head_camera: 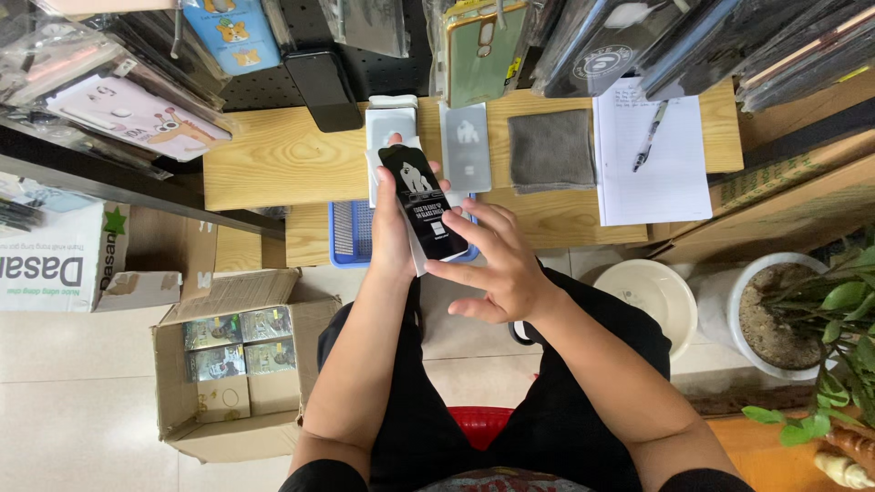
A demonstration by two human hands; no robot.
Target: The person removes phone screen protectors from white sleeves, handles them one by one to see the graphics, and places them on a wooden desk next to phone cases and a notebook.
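My left hand holds a slim black package with white print upright, backed by a white sleeve, over the front edge of a wooden table. Fingertips of my right hand pinch the package's lower right edge. Just beyond it on the table lie a white box and a grey card with a white figure. Under my hands sits a blue basket.
A grey cloth, a lined notepad with a pen and a black phone lie on the table. Phone cases hang along the top. An open carton stands on the floor left; white pots and a plant right.
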